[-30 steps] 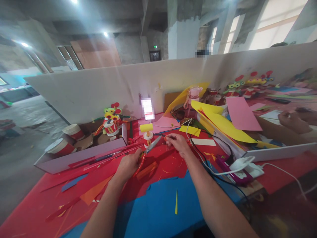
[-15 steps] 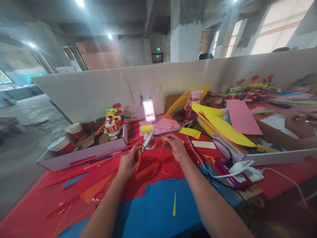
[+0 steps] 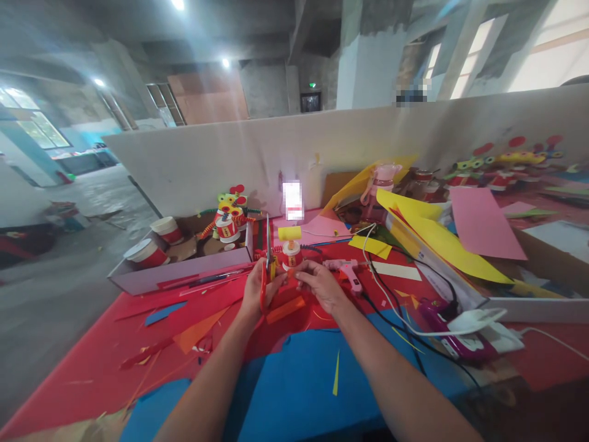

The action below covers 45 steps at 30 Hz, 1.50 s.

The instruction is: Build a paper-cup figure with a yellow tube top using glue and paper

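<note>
Scissors (image 3: 264, 285) with red-orange handles are held in my left hand (image 3: 254, 293), blades pointing up. The thumb and fingertip of that hand also reach a small orange paper piece (image 3: 291, 275). My right hand (image 3: 321, 287) pinches the same piece from the other side. Just behind the fingers stands a small red-and-white paper cup figure (image 3: 291, 255) with a yellow paper roll (image 3: 289, 233) on top and coiled paper arms at its sides. An orange paper strip (image 3: 286, 310) lies on the red table below the hands.
A pink glue gun (image 3: 348, 271) lies right of my right hand. Cables run to a purple power strip (image 3: 453, 334). At left, a shallow box (image 3: 184, 268) holds paper cups and a finished-looking cup figure (image 3: 227, 227). Yellow and pink sheets fill a box at right. Blue paper (image 3: 308, 380) lies in front.
My left hand has turned the scissors upright and come in to the orange piece beside my right fingers. The view has swung left, and the glue gun now shows plainly.
</note>
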Each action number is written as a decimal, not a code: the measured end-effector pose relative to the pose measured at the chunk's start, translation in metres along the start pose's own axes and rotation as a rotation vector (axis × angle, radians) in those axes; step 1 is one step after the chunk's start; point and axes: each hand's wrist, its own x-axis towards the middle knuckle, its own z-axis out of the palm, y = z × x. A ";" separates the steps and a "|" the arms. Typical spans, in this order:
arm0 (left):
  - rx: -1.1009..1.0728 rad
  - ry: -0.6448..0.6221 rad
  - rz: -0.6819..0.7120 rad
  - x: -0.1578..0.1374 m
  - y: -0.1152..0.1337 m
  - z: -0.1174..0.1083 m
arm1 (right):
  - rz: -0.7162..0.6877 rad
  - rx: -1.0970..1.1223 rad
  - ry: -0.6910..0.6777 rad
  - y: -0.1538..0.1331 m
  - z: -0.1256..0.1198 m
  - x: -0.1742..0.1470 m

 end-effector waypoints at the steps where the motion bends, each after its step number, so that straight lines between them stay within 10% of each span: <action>1: 0.009 -0.008 -0.011 0.000 0.000 0.000 | 0.002 -0.024 -0.012 -0.001 -0.001 0.000; 38: -0.068 0.006 -0.058 0.001 0.000 0.001 | -0.137 -0.264 -0.045 0.001 0.006 -0.002; 45: -0.073 0.080 -0.032 -0.001 0.002 0.006 | -0.011 0.126 0.055 0.006 0.011 -0.002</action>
